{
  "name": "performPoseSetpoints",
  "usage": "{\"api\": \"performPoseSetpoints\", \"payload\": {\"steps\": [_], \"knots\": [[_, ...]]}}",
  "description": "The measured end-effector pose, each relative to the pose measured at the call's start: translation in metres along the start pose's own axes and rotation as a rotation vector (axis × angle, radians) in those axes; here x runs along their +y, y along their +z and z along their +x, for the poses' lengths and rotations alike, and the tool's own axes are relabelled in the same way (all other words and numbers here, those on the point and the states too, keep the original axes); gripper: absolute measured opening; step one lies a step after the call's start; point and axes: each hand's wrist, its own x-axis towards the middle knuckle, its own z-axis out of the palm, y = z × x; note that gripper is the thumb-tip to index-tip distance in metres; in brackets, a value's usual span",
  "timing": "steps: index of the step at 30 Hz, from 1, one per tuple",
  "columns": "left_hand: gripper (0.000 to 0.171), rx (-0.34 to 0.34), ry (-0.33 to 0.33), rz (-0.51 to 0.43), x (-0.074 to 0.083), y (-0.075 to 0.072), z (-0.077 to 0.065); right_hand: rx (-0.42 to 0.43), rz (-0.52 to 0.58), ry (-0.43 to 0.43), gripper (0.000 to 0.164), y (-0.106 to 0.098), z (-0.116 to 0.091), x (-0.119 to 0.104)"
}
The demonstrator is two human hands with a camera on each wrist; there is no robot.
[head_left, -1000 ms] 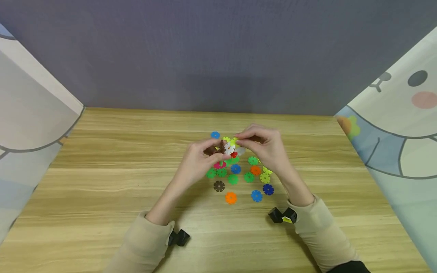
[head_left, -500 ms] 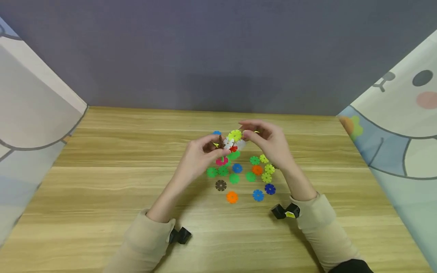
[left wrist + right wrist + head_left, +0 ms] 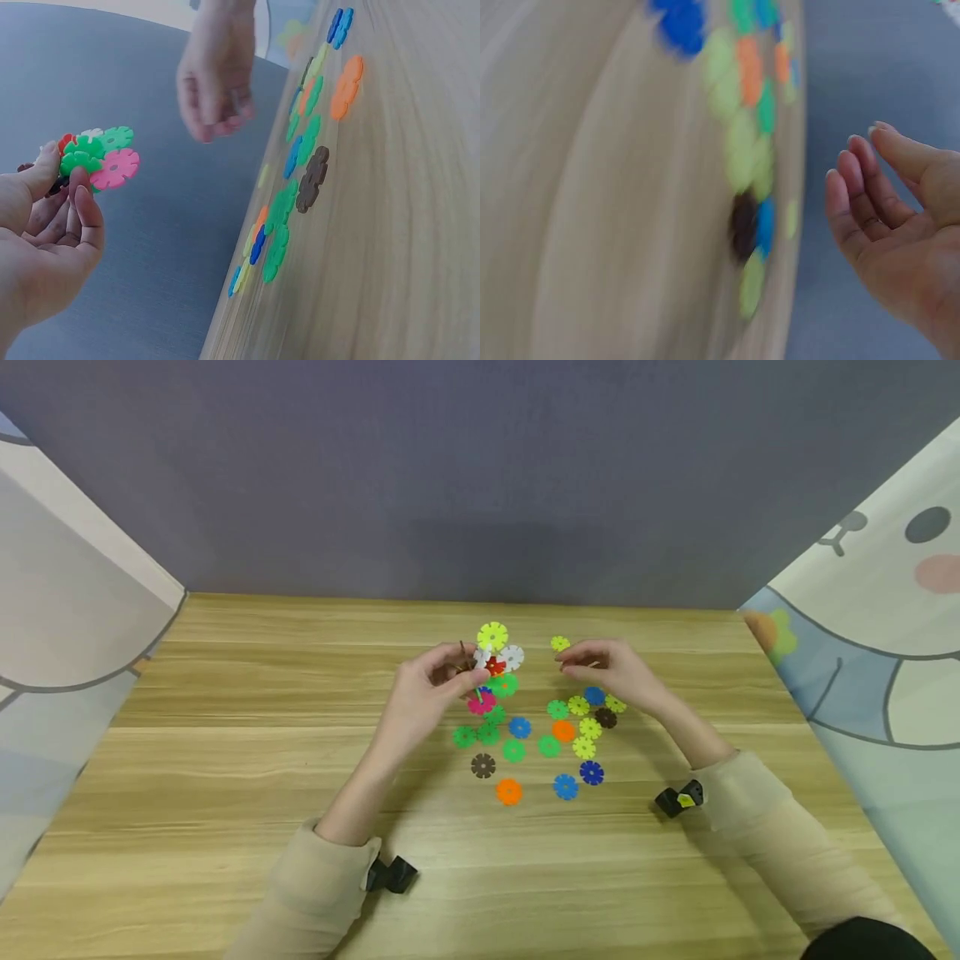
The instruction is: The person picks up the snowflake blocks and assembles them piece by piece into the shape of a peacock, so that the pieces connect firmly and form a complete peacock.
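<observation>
A: I have the wooden desk [image 3: 225, 793] filling my head view, cloth screens at the sides; what do you want first?

B: Where the work sits.

A: The loose snowflake discs [image 3: 551, 739] lie flat in a scatter mid-desk, between the two arms; I'd say they are spread flat so each colour can be picked out; no box, tray or bowl is in view, so nothing is held in a container.

B: And the built piece?

A: The joined cluster [image 3: 495, 672] is lifted off the desk, over the scatter's far left edge; a yellow-green disc tops it, white, red, green and pink below; my guess is it is held up so its slots stay reachable.

B: The hands?

A: The left hand [image 3: 431, 693] pinches the cluster between thumb and fingertips; the left wrist view shows that plainly; the right hand [image 3: 611, 672] hovers apart from it, above the scatter's far right, fingers loosely bent and holding nothing; a single yellow-green disc [image 3: 559, 643] lies just beyond its fingertips.
</observation>
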Motion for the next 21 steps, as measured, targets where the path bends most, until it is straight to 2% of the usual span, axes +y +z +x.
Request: {"api": "performPoseSetpoints", "payload": {"steps": [4, 11, 21], "knots": [[0.041, -0.003, -0.008, -0.031, 0.001, -0.001, -0.001, -0.045, -0.107, 0.005, 0.028, -0.007, -0.006, 0.015], [0.043, -0.020, -0.021, -0.062, 0.002, -0.001, 0.000, -0.069, -0.166, 0.060, 0.032, -0.015, -0.015, 0.038], [0.041, -0.030, -0.014, -0.067, 0.004, -0.001, -0.001, -0.052, -0.237, 0.100, 0.027, -0.016, -0.015, 0.047]]}}
